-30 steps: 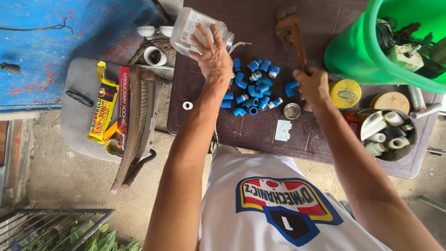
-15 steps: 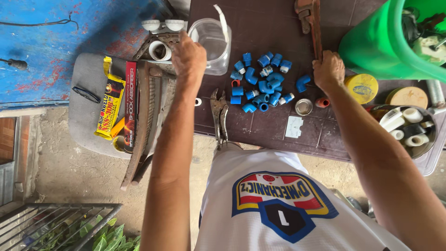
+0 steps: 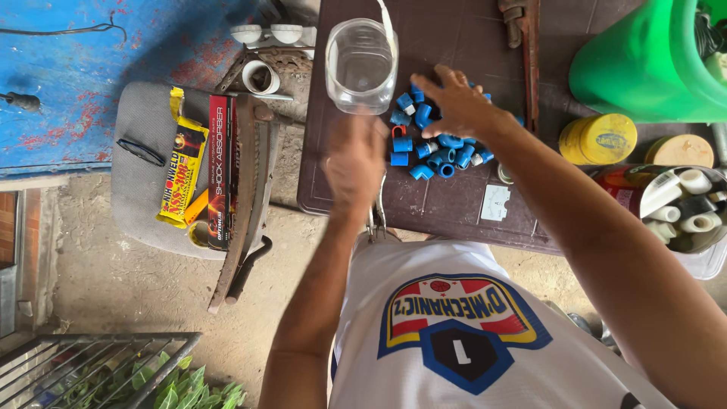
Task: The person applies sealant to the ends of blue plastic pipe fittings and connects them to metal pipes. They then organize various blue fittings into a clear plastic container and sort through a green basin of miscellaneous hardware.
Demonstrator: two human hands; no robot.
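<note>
I note the dark brown tabletop (image 3: 454,204) as the largest surface, with a big bright green plastic bucket (image 3: 644,60) standing at its far right corner; I cannot make out what the bucket holds. Left of the table sits a grey padded stool seat (image 3: 140,189) carrying a yellow packet (image 3: 180,178), a long red and black carton (image 3: 219,170) and a rusty metal bar (image 3: 246,197).

At the right edge a round open tub (image 3: 681,208) is packed with white plastic pipe fittings (image 3: 693,201). Just beyond it stand a yellow lidded tin (image 3: 598,140) and a tan round lid (image 3: 684,150). A rusty pipe wrench (image 3: 526,53) lies along the table's far side.

The clear plastic jar (image 3: 361,67) stands upright and open near the table's far left corner, with a white handle strap over its mouth; I see nothing inside it. Just beside it, to its right, lies a loose heap of small blue plastic pipe fittings (image 3: 432,148) on the bare tabletop, none of them in a container.

My right hand (image 3: 454,102) hovers over that heap, fingers spread and curled downward; whether it touches the fittings I cannot tell. My left hand (image 3: 356,163) is blurred, just below the jar and apart from it; its fingers look loosely gathered, gripping nothing that I can see.
</note>
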